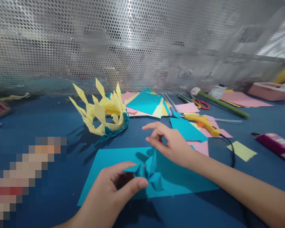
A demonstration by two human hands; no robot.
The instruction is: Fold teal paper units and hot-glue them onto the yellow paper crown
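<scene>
Low in the middle, a folded blue paper flower with pointed petals is pinched by my left hand, thumb in front and fingers partly hidden behind. Just above its upper petal hovers my right hand, thumb and index finger apart with nothing between them. Beneath both hands lies a flat blue paper sheet. A pale yellow paper crown with tall spikes stands beyond my left hand, with dark blue folded paper pieces along its front lower edge.
Coloured paper sheets are piled at the back. Right of my right hand are a yellow glue gun with a black cord, red-handled scissors, a green stick and a purple power strip. Pixelation covers an area at left.
</scene>
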